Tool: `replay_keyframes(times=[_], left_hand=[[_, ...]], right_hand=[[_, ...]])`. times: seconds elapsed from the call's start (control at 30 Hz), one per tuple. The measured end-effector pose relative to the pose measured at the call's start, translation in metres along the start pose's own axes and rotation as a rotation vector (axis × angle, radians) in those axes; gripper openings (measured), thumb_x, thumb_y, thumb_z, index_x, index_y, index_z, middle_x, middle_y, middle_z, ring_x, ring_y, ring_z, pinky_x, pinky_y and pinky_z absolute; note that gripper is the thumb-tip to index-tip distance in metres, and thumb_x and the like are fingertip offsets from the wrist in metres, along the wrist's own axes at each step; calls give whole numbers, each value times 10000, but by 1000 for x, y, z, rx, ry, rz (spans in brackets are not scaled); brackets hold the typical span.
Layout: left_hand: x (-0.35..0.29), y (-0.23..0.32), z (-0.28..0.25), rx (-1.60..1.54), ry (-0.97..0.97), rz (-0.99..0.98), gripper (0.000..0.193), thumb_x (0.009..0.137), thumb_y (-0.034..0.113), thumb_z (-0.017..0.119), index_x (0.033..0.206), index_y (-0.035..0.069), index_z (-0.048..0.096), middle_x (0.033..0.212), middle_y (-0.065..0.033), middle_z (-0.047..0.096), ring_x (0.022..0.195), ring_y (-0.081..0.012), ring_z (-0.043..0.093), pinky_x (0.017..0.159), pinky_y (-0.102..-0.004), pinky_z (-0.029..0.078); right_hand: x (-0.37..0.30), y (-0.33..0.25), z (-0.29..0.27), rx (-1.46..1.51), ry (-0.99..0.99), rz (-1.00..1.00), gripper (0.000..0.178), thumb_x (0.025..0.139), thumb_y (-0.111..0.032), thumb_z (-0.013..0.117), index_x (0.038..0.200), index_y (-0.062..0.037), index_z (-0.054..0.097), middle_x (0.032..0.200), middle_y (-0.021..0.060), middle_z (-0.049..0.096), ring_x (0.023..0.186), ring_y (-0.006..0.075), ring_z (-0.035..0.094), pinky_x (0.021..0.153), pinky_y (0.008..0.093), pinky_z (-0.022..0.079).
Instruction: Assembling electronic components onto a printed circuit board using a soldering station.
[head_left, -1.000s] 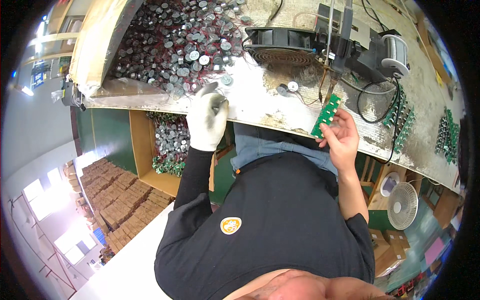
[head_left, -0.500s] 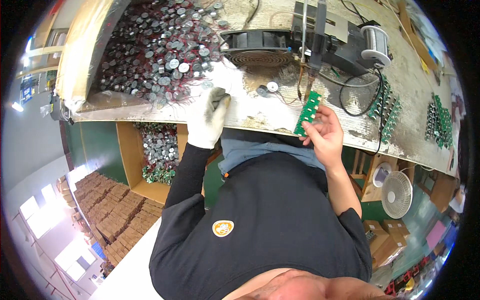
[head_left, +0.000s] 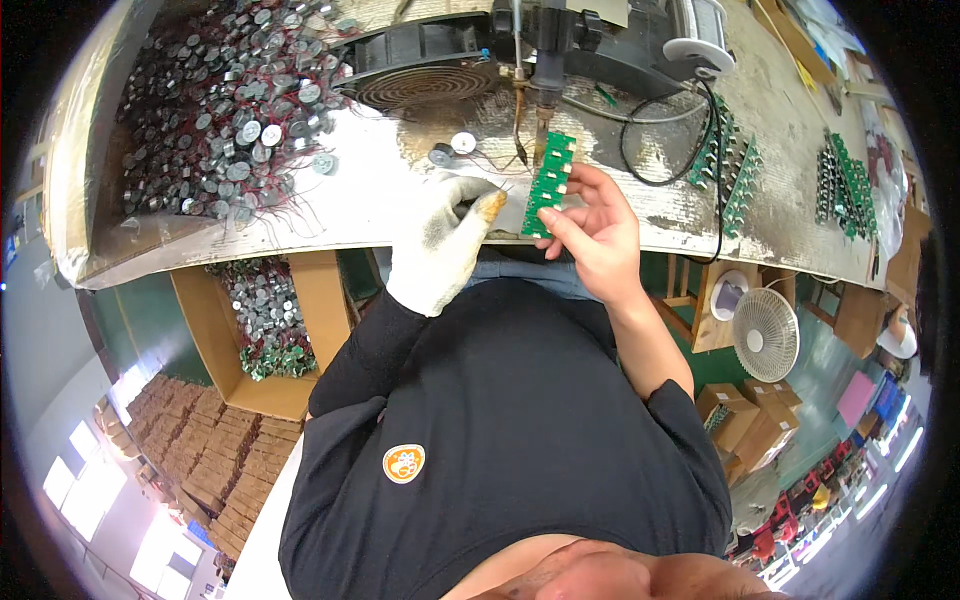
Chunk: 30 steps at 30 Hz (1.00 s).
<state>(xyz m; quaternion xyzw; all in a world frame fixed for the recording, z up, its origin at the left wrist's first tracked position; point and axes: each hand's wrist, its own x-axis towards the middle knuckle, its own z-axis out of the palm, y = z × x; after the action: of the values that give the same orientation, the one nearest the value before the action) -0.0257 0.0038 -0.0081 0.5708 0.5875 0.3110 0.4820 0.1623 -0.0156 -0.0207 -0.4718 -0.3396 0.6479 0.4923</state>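
My right hand (head_left: 592, 222), bare, pinches a green circuit board (head_left: 552, 185) between thumb and fingers. The strip-shaped board stands slanted, its upper end close to the soldering iron (head_left: 548, 70), though contact cannot be made out. My left hand (head_left: 447, 232), in a white glove with a stained fingertip, is closed just left of the board. A thin dark wire shows at its thumb and fingertip. Beyond that hand, two small round discs (head_left: 463, 143) lie on the bench (head_left: 350, 205), with thin wires trailing right toward the iron.
A heap of metal discs with red wires (head_left: 240, 120) fills the left side. Behind are a black fan (head_left: 425, 75) and a solder spool (head_left: 697, 35). A black cable (head_left: 719, 190) loops at right near stacked green boards (head_left: 740, 180). A cardboard box (head_left: 205, 335) stands below the bench.
The view has shifted, so the bench sits further left and higher. My left hand has come closer to the board and now pinches a wire. My right hand still holds the board near the iron.
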Motion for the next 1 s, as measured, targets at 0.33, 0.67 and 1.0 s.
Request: replay_keyframes(times=[0.33,0.67,1.0], left_hand=[[13,7,11,-451,-141,-256,173,896,144,609,946,-21,626,843,-89,656,733,-131,626,656,-268,509],[16,11,11,-693,-127,-344,164,918,123,572,981,-28,588,858,-95,658,741,-151,663,641,-266,545],[17,13,9,-684,-127,-309,173,909,129,586,993,-20,615,860,-75,667,750,-118,645,658,-250,520]], right_hand=[[0,-6,0,38,-7,-44,479,847,52,628,1274,6,415,1140,149,535,718,144,641,525,220,522],[3,-9,2,61,-9,-50,477,848,56,624,1273,2,415,1138,150,537,711,151,647,529,220,523],[3,-12,6,46,-14,-75,477,843,69,622,1269,-3,420,1128,149,543,709,152,651,525,219,524]])
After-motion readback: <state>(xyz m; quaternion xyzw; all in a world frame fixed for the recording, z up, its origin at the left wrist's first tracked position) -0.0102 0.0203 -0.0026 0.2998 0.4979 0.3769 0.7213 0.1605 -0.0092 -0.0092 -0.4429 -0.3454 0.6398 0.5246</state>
